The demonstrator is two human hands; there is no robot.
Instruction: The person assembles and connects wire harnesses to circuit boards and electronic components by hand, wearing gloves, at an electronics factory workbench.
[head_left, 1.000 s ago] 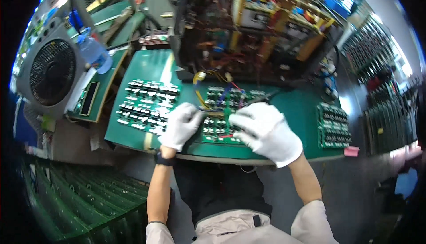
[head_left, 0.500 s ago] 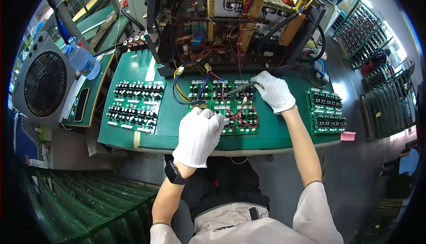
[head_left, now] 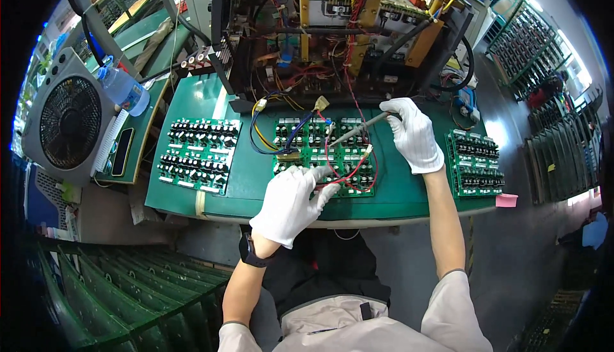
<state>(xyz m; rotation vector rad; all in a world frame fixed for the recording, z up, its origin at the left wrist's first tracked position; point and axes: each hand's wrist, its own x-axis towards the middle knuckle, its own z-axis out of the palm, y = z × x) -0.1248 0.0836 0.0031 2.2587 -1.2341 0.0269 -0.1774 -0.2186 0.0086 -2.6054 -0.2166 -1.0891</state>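
Observation:
A green circuit board assembly (head_left: 299,140) crowded with small parts lies on the green-topped bench in front of me. My left hand (head_left: 291,200), in a white glove, is over its near left part, thumb and forefinger apart beside a loop of red wire (head_left: 376,168). In my right hand (head_left: 414,136), also gloved, is a grey pen-shaped probe (head_left: 361,128) that slants down left, its tip over the board's middle. A bundle of blue, yellow and black wires (head_left: 252,136) with a pale connector (head_left: 321,104) reaches the board from behind.
Behind the board stands an opened equipment chassis (head_left: 291,31) full of wiring. Other circuit boards lie at left (head_left: 199,154) and right (head_left: 476,163). Further left are a fan (head_left: 70,118), a water bottle (head_left: 125,90) and a phone (head_left: 123,152). Green racks (head_left: 128,294) stand lower left.
My right hand has moved slightly right and back with the probe. The fingers of my left hand have spread apart. The pale connector and red wire have shifted right.

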